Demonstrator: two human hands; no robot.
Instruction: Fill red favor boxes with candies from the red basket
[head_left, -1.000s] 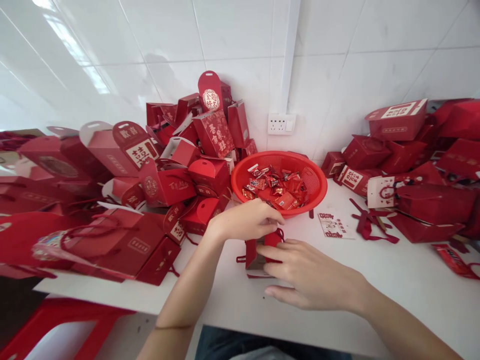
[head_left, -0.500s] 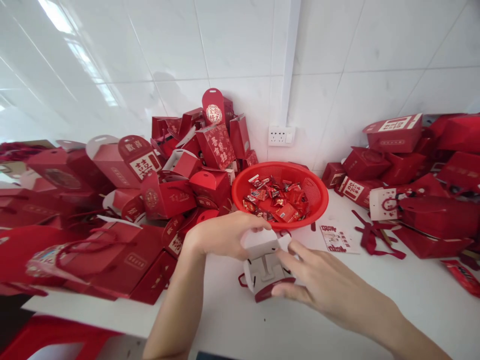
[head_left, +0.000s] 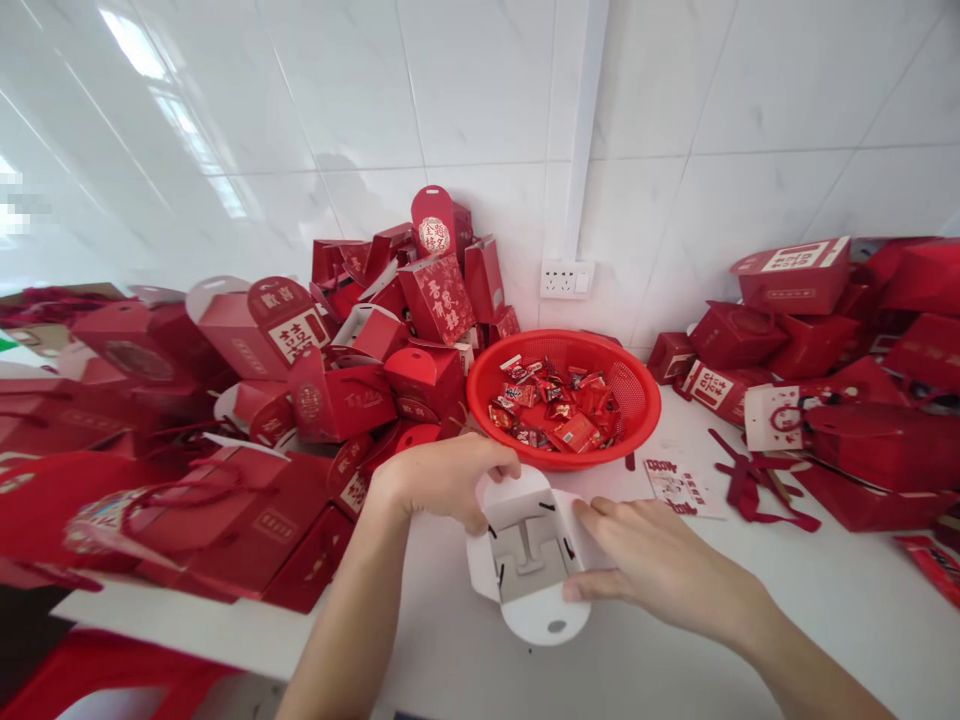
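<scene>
A small cardboard gift box point(head_left: 529, 550) stands on the white table with its flaps spread, showing a white inside and dark cord ends through its walls. My left hand point(head_left: 450, 480) grips its far left flap between thumb and fingers. On the other side, my right hand point(head_left: 637, 545) pinches the right flap, thumb near the front one. The box holds nothing that I can see. Just beyond it sits a red plastic basket point(head_left: 641, 415) with several wrapped candies point(head_left: 574, 405) in it.
Red gift boxes point(head_left: 232, 520) are heaped along the left, with more boxes point(head_left: 877, 440) piled at the right. A printed card point(head_left: 679, 487) and a dark red ribbon point(head_left: 750, 490) lie right of the basket. Behind, a tiled wall carries a socket point(head_left: 566, 280).
The box's flaps have been spread outward; its front flap now folds down toward me. Both hands have stayed on the box, and the view has shifted slightly.
</scene>
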